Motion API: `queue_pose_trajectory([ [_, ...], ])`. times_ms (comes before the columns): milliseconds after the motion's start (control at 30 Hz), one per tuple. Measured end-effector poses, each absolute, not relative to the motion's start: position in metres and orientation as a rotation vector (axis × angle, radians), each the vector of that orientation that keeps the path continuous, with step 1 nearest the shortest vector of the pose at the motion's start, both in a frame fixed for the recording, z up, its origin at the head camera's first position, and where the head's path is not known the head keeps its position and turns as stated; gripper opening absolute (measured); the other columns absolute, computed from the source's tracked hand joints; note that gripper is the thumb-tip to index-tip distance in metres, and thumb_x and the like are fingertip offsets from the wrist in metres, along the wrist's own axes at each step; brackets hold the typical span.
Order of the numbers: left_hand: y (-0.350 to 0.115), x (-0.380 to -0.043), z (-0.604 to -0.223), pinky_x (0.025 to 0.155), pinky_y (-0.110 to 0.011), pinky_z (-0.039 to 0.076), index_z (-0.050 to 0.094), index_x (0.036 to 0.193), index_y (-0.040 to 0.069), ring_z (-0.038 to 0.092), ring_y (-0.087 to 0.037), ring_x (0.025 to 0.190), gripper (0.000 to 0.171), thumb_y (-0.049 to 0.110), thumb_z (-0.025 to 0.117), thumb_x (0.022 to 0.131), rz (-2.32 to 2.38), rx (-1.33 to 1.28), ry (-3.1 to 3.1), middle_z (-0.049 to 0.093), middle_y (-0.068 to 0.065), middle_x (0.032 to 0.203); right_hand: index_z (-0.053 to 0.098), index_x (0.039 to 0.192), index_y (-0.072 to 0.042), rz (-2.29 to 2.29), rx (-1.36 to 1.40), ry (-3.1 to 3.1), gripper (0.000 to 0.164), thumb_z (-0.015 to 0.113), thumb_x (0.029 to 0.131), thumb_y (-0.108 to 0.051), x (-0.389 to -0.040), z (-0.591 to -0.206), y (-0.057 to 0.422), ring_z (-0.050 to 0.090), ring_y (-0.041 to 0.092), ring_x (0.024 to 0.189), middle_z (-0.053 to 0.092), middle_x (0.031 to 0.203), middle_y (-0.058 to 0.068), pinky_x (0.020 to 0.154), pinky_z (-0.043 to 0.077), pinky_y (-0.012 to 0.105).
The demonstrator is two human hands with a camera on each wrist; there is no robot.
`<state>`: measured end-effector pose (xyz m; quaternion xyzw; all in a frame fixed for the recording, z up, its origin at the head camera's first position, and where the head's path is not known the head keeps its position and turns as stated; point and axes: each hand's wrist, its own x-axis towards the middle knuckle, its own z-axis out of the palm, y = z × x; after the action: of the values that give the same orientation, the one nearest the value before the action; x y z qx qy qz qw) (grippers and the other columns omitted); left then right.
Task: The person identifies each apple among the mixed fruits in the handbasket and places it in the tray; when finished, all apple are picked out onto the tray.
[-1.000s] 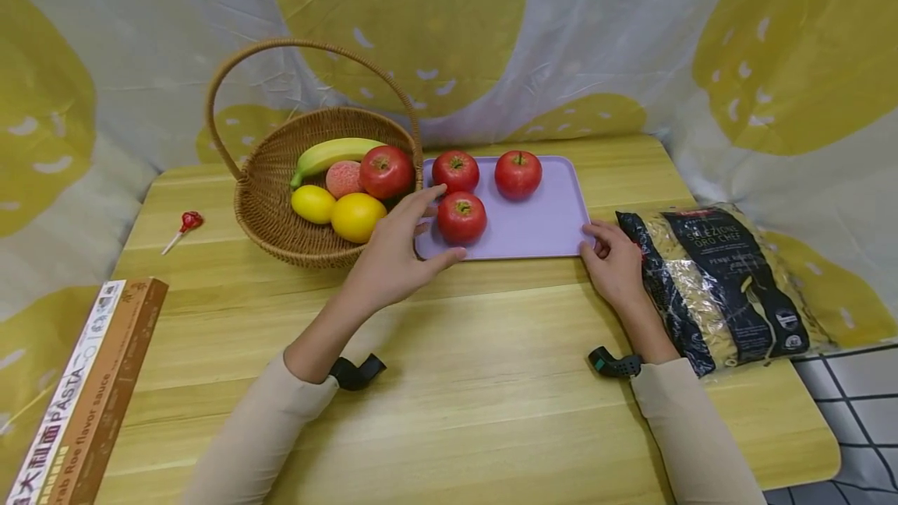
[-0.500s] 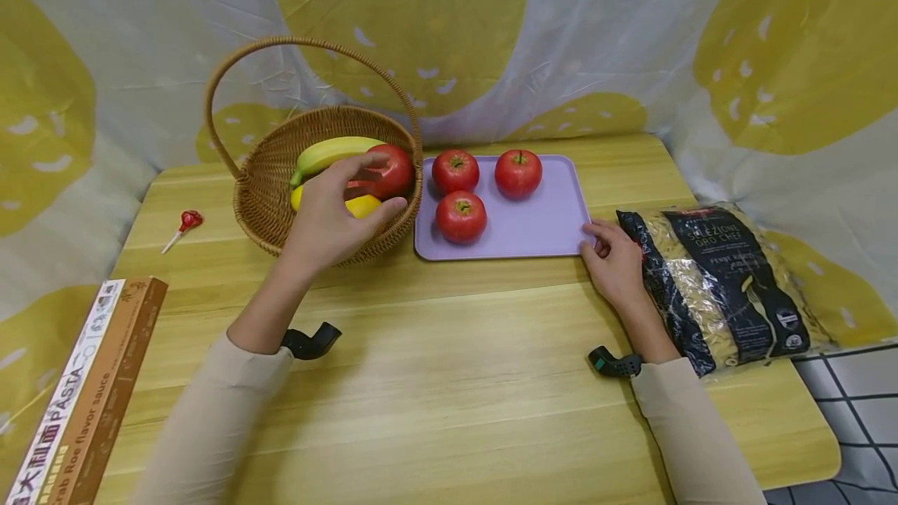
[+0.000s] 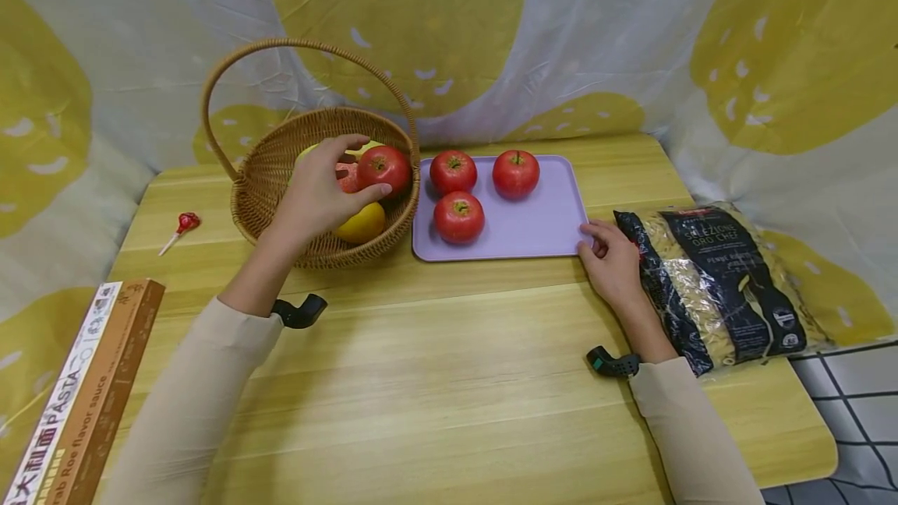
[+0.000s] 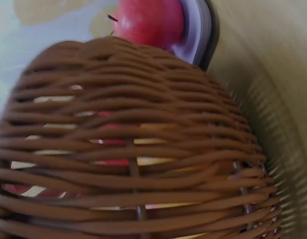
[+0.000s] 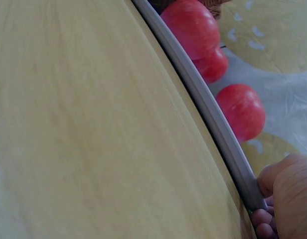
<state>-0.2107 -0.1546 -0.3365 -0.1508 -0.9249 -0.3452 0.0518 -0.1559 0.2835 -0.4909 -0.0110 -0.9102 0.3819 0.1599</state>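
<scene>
My left hand (image 3: pixel 366 166) reaches into the wicker basket (image 3: pixel 270 178) and curls round a red apple (image 3: pixel 386 166), thumb at its near side, index finger behind it. A pink peach (image 3: pixel 348 176) and a yellow lemon (image 3: pixel 362 223) lie beside the apple; a banana is mostly hidden. My right hand (image 3: pixel 595 244) pinches the near right corner of the lilac tray (image 3: pixel 547 209), thumb on the rim (image 5: pixel 203 109). Three red apples (image 3: pixel 458 217) sit on the tray. The left wrist view is filled by the basket's weave (image 4: pixel 133 164).
A dark bag of pasta (image 3: pixel 708 279) lies right of the tray, beside my right hand. A long pasta box (image 3: pixel 77 396) sits at the table's left front corner, and a red lollipop (image 3: pixel 185 222) lies left of the basket. A yellow-patterned cloth hangs behind.
My left hand has moved left from the tray's near left edge into the basket and closed round the apple there. My right hand has stayed on the tray's corner.
</scene>
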Motion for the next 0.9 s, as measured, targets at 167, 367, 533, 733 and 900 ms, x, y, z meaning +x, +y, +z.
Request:
queue_pose_trajectory([
  [167,-0.157,-0.22,-0.338,0.104,-0.058,0.048,0.051,0.149,0.009,0.063,-0.041,0.122,0.079,0.039,0.085,0.084,-0.936,-0.425,-2.906,0.055,-0.016,0.149,0.072,0.123,0.004,1.084,-0.023,-2.595,0.032,0.066,0.093,-0.005,-0.156,-0.491,0.283,0.054,0.022,0.079,0.067,0.133,0.019,0.066,0.034,0.013],
  [367,-0.157,-0.23,-0.345,0.102,-0.056,0.052,0.05,0.149,0.008,0.062,-0.041,0.124,0.082,0.039,0.086,0.083,-0.913,-0.425,-2.933,0.055,-0.017,0.15,0.072,0.123,0.005,1.084,-0.02,-2.598,0.031,0.066,0.093,-0.005,-0.156,-0.492,0.283,0.053,0.021,0.079,0.067,0.132,0.02,0.066,0.034,0.013],
  [533,-0.159,-0.233,-0.35,0.102,-0.056,0.053,0.05,0.149,0.007,0.062,-0.041,0.124,0.083,0.039,0.087,0.082,-0.912,-0.421,-2.941,0.055,-0.017,0.148,0.072,0.123,0.004,1.084,-0.017,-2.596,0.031,0.066,0.093,-0.005,-0.156,-0.492,0.283,0.052,0.019,0.079,0.067,0.133,0.019,0.066,0.034,0.014],
  [733,-0.158,-0.237,-0.355,0.103,-0.057,0.05,0.048,0.151,0.009,0.06,-0.042,0.124,0.085,0.041,0.087,0.081,-0.931,-0.432,-2.944,0.054,-0.018,0.149,0.073,0.122,0.004,1.089,-0.015,-2.588,0.032,0.066,0.092,-0.005,-0.155,-0.49,0.282,0.051,0.017,0.078,0.067,0.131,0.019,0.067,0.034,0.014],
  [900,-0.156,-0.238,-0.358,0.106,-0.06,0.047,0.043,0.155,0.012,0.054,-0.043,0.131,0.088,0.045,0.083,0.085,-0.909,-0.433,-3.002,0.048,-0.02,0.154,0.073,0.122,0.005,1.099,-0.017,-2.584,0.032,0.066,0.092,-0.004,-0.154,-0.49,0.282,0.052,0.018,0.078,0.067,0.131,0.019,0.067,0.034,0.013],
])
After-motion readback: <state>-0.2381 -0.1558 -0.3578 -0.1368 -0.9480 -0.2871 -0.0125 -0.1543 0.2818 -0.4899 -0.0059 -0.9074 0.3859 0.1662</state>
